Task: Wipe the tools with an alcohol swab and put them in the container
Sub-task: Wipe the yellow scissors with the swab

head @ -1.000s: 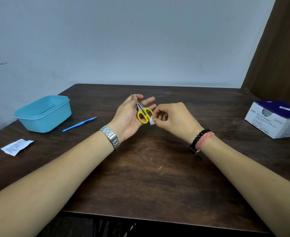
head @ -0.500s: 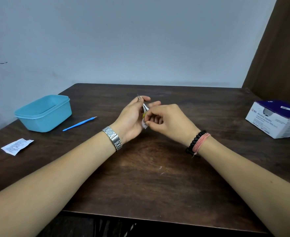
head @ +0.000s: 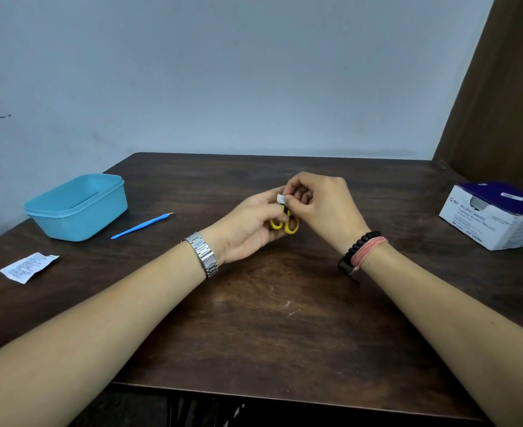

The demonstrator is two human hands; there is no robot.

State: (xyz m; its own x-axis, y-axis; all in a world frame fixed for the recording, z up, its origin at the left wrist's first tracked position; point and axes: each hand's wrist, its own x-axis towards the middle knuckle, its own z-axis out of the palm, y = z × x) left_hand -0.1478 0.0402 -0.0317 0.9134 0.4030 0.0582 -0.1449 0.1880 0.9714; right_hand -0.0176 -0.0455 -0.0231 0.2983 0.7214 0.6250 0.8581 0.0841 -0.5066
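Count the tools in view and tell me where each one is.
2. The yellow-handled scissors are held in the left hand while the right hand pinches a swab on them. The blue tool lies on the table beside the container.

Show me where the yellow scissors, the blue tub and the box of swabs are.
yellow scissors [head: 291, 227]: head view, on the right yellow handle loop.
blue tub [head: 78, 224]: head view, on the near outer wall.
box of swabs [head: 472, 218]: head view, on the white printed front face.
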